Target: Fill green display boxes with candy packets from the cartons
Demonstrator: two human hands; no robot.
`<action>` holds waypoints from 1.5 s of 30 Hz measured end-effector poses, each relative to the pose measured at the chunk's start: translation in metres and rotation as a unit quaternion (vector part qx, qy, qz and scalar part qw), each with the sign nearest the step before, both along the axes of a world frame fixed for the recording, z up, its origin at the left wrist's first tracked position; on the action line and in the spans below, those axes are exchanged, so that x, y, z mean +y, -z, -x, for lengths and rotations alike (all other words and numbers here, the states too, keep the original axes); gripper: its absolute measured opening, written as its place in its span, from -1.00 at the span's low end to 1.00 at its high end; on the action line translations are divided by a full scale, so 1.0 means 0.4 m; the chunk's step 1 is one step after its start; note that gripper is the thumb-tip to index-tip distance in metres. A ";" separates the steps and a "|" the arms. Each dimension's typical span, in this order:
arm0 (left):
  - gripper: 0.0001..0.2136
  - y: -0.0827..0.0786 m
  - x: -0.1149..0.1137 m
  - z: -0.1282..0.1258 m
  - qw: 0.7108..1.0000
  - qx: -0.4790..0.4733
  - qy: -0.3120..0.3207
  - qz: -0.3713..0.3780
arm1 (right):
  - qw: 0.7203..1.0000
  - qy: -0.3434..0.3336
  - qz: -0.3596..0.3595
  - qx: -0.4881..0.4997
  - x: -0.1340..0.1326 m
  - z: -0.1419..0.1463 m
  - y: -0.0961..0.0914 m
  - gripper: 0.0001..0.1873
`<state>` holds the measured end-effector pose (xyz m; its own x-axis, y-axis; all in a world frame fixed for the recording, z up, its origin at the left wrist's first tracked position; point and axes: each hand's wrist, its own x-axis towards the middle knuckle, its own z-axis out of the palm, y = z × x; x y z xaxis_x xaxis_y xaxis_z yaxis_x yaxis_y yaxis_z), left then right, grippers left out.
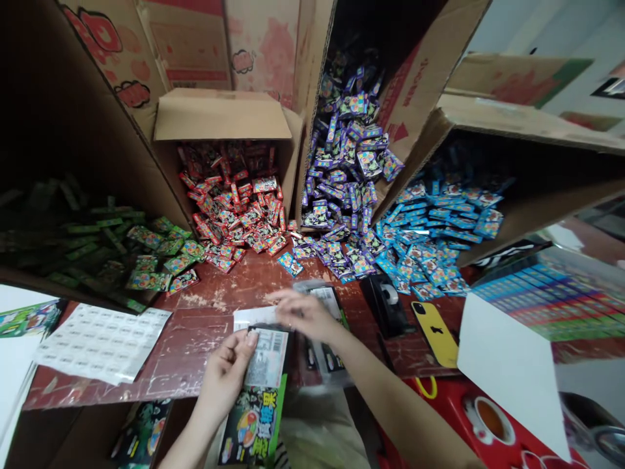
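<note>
My left hand (229, 365) is closed with its thumb on top of a black and green printed candy packet (249, 426). The packet hangs over the table's front edge, a pale printed panel at its top. My right hand (305, 312), blurred, has its fingers apart and stretched leftward above the table, with nothing visible in them. Beneath those fingers lies a white paper strip (254, 317). Clear plastic packaging (317, 368) with dark printed packets inside sits below and beside my right wrist.
Cardboard boxes spill green (146, 273), red (244, 215), purple (346, 189) and blue small packets (430, 234) onto the table (195, 326). A label sheet (105, 342) lies left. A black tape dispenser (385, 305), yellow phone (434, 333), display box (512, 371) and cup (489, 420) are right.
</note>
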<state>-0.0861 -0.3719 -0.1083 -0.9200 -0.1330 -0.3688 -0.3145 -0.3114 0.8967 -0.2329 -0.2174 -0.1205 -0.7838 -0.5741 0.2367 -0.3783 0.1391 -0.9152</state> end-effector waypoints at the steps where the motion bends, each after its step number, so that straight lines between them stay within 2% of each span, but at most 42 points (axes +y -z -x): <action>1: -0.64 0.000 -0.007 0.000 1.000 -0.006 -0.007 -0.001 | 0.997 0.074 -0.024 0.026 -0.038 0.050 0.002 -0.85; 2: -0.63 -0.002 -0.014 0.000 1.000 -0.010 -0.020 0.001 | 0.985 0.151 -0.069 0.045 -0.079 0.102 0.002 -0.85; 4: -0.60 -0.008 -0.023 -0.004 0.998 -0.010 -0.061 0.010 | 0.974 0.197 -0.100 0.055 -0.160 0.197 0.003 -0.77; 6: -0.57 -0.016 -0.033 -0.012 0.994 -0.009 -0.107 0.015 | 0.966 0.215 -0.126 0.062 -0.222 0.262 0.009 -0.69; 8: -0.54 -0.016 -0.045 -0.023 0.989 -0.014 -0.145 0.011 | 0.960 0.222 -0.153 0.070 -0.252 0.287 0.023 -0.72; 10: -0.51 -0.002 -0.062 -0.031 0.985 -0.035 -0.168 -0.004 | 0.954 0.225 -0.183 0.075 -0.243 0.280 0.043 -0.80; 13: -0.49 0.039 -0.082 -0.031 0.979 -0.089 -0.180 -0.045 | 0.938 0.248 -0.230 0.073 -0.157 0.249 0.069 -0.79; 16: -0.50 0.073 -0.081 -0.017 0.980 -0.103 -0.156 -0.072 | 0.908 0.312 -0.272 0.066 -0.017 0.234 0.075 -0.75; 19: -0.48 0.078 -0.065 -0.004 0.987 -0.083 -0.123 -0.067 | 0.868 0.391 -0.302 0.051 0.117 0.245 0.063 -0.63; 22: -0.48 0.065 -0.051 0.002 0.991 -0.068 -0.103 -0.054 | 0.849 0.427 -0.310 0.040 0.195 0.260 0.043 -0.49; 25: -0.53 0.058 -0.045 -0.001 0.992 -0.062 -0.098 -0.044 | 0.872 0.396 -0.283 0.057 0.220 0.251 0.017 -0.45; 27: -0.56 0.057 -0.041 -0.003 0.993 -0.053 -0.095 -0.038 | 0.910 0.340 -0.230 0.063 0.219 0.223 0.001 -0.50; 29: -0.58 0.055 -0.034 -0.005 0.995 -0.039 -0.092 -0.030 | 0.959 0.254 -0.123 0.014 0.211 0.181 -0.010 -0.54; 31: -0.60 0.050 -0.027 -0.004 0.996 -0.025 -0.084 -0.022 | 0.983 0.167 0.006 -0.080 0.200 0.133 -0.016 -0.48; 32: -0.62 0.047 -0.023 -0.003 0.997 -0.019 -0.079 -0.018 | 0.981 0.137 0.059 -0.126 0.194 0.110 -0.018 -0.43; 34: -0.64 0.040 -0.016 0.000 0.998 -0.006 -0.066 -0.009 | 0.970 0.114 0.118 -0.181 0.178 0.071 -0.026 -0.37; 37: -0.67 0.032 -0.010 0.004 0.998 0.002 -0.057 0.002 | 0.961 0.099 0.158 -0.205 0.151 0.028 -0.048 -0.49; 40: -0.65 0.028 -0.009 0.000 0.998 -0.003 -0.058 0.015 | 0.962 0.095 0.170 -0.190 0.118 0.001 -0.087 -0.60; 43: -0.66 0.022 -0.006 -0.013 0.998 0.012 -0.056 0.030 | 0.964 0.133 0.178 -0.143 0.076 -0.017 -0.134 -0.73; 45: -0.67 0.014 -0.002 -0.022 0.998 0.022 -0.052 0.038 | 0.961 0.149 0.197 -0.122 0.045 -0.026 -0.158 -0.73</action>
